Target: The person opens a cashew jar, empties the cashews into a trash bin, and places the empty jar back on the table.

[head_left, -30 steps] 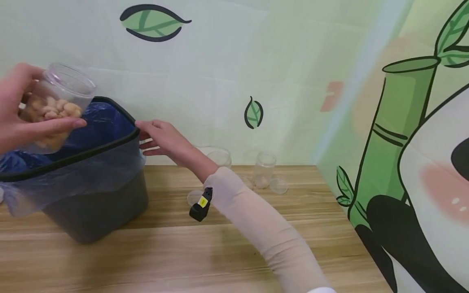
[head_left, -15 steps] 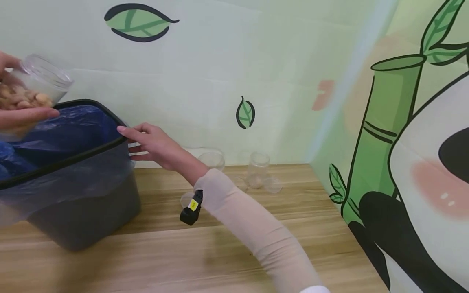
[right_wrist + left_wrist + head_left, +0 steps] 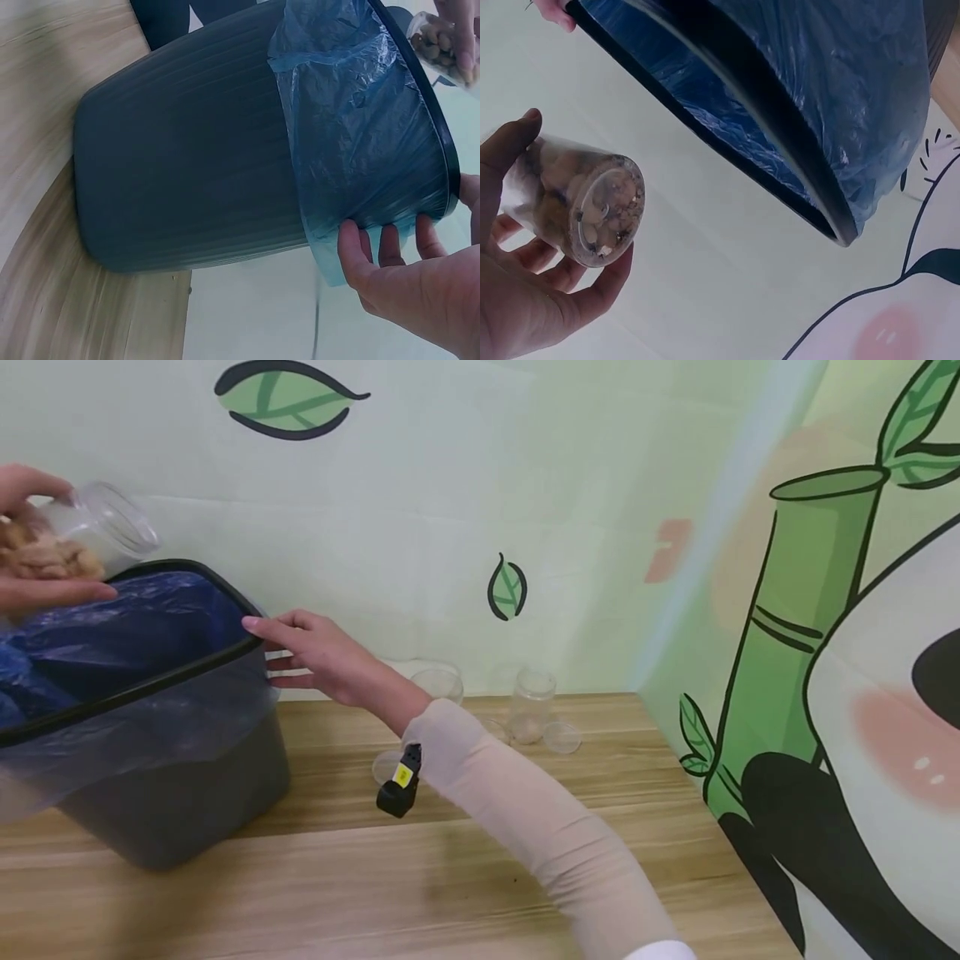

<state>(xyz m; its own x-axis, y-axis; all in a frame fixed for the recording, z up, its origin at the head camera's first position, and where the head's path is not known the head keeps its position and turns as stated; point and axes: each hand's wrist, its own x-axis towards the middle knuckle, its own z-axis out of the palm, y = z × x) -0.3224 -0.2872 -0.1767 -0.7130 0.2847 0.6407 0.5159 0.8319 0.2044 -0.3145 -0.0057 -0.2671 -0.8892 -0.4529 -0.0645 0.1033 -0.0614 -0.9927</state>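
Note:
My left hand holds a clear plastic jar without a lid, part full of what look like mixed nuts. In the head view the jar lies tilted nearly on its side. Its mouth points right, above the back rim of a dark grey trash bin. A blue plastic bag lines the bin and folds down over its outside. My right hand grips the bin's right corner, thumb on the black rim and fingers against the outer bag. The nuts are still inside the jar.
At the back of the wooden table stand clear jars, one tall and another partly behind my right arm. Clear round lids lie near them. A wall with panda and bamboo drawings rises behind.
The left hand has moved left in the head view and tipped the jar from slanted to nearly sideways. The right thumb has come onto the bin's rim. The view has shifted slightly.

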